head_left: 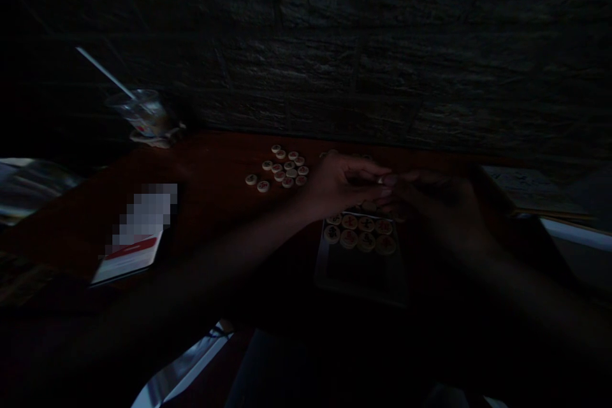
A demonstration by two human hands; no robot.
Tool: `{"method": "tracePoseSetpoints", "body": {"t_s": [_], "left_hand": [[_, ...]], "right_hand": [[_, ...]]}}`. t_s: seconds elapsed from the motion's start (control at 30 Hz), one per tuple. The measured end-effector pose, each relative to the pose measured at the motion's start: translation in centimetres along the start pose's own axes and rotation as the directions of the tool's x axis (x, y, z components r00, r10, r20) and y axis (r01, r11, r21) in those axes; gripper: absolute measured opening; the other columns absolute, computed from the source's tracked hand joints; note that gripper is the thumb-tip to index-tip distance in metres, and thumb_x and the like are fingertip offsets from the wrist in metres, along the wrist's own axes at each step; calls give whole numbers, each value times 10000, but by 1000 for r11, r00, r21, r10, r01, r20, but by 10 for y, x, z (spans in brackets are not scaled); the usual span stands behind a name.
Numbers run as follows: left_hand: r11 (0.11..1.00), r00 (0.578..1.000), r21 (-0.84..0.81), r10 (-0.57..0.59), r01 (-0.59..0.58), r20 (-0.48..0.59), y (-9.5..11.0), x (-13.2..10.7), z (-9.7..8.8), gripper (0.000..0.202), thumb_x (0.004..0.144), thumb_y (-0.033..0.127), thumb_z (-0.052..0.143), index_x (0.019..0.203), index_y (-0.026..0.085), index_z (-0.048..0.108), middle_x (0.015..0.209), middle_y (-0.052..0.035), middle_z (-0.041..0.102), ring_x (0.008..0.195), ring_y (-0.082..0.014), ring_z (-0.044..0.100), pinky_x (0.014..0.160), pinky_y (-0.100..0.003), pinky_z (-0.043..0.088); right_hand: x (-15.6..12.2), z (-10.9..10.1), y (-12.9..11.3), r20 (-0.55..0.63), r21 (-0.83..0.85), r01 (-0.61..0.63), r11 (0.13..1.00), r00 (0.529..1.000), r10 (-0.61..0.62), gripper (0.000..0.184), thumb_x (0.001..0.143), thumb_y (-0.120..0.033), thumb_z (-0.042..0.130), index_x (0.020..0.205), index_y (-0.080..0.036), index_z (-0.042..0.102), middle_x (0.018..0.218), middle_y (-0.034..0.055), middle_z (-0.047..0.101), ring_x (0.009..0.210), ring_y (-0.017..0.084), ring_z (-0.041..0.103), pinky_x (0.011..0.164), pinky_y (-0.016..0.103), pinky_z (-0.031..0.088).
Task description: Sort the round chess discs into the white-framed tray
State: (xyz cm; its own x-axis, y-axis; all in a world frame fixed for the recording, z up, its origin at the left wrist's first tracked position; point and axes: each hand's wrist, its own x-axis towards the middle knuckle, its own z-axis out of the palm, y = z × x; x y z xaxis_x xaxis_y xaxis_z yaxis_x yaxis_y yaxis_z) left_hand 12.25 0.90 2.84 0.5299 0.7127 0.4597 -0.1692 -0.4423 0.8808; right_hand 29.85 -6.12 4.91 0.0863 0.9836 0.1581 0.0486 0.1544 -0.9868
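Note:
My left hand (pixel 335 182) and my right hand (pixel 433 197) meet at the fingertips above a shallow clear box (pixel 358 271). Pinched between their fingers is a small pale Chinese chess piece (pixel 381 180), mostly covered. Under the hands, round pieces with red and black characters lie in rows in the box, such as a red-marked piece (pixel 350 222). Left of my left hand, several loose Chinese chess pieces (pixel 289 166) are scattered on the table. A few more pale pieces show partly behind my left hand. Darkness hides much of my right hand.
A plastic cup with a straw (pixel 146 116) stands at the table's back left. Nearer, a phone-like slab (pixel 136 252) lies on the reddish-brown table (pixel 210 169). A rough brick wall (pixel 315 64) rises behind. Flat printed items (pixel 530 188) lie to the right.

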Motion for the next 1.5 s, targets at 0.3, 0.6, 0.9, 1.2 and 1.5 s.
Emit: {"method": "tracePoseSetpoints", "body": {"t_s": [0.3, 0.6, 0.9, 1.2, 1.5], "left_hand": [[996, 998, 75, -47, 50, -34, 16, -2, -3, 218, 792, 239, 852, 1010, 244, 840, 1022, -45, 833, 890, -194, 799, 806, -284, 649], [983, 982, -71, -175, 170, -69, 21, -2, -1, 159, 815, 270, 839, 960, 204, 843, 888, -63, 835, 769, -209, 807, 757, -326, 681], [993, 992, 21, -115, 116, -50, 16, -4, -1, 236, 802, 365, 856, 974, 203, 845, 906, -65, 834, 824, -223, 805, 772, -325, 673], [999, 998, 13, -42, 41, 46, 15, -6, 5, 333, 757, 236, 876, 1075, 161, 815, 962, -87, 834, 851, -223, 808, 782, -292, 661], [997, 998, -48, -56, 56, -3, 12, -5, 2, 361, 750, 233, 893, 1097, 176, 809, 1028, -89, 830, 909, -221, 807, 859, -312, 658]], "right_hand": [[1, -2, 3, 67, -121, 156, 980, 987, -149, 329, 826, -553, 805, 840, -225, 805, 821, 59, 815, 668, 188, 764, 642, 312, 649], [0, -5, 5, 86, -95, 122, 988, 990, -114, 310, 861, -531, 778, 871, -224, 816, 790, 45, 805, 639, 170, 746, 620, 290, 617], [1, -6, 2, 55, -142, 75, 987, 996, -68, 354, 832, -570, 786, 830, -216, 801, 759, 55, 793, 599, 168, 721, 509, 254, 535], [1, -4, 4, 3, -145, 117, 983, 993, -117, 409, 681, -594, 892, 690, -211, 750, 618, 21, 722, 518, 147, 629, 489, 264, 490], [0, -4, 1, 48, -112, 114, 987, 993, -109, 376, 780, -594, 822, 784, -221, 782, 689, 29, 748, 565, 148, 654, 507, 261, 503]]}}
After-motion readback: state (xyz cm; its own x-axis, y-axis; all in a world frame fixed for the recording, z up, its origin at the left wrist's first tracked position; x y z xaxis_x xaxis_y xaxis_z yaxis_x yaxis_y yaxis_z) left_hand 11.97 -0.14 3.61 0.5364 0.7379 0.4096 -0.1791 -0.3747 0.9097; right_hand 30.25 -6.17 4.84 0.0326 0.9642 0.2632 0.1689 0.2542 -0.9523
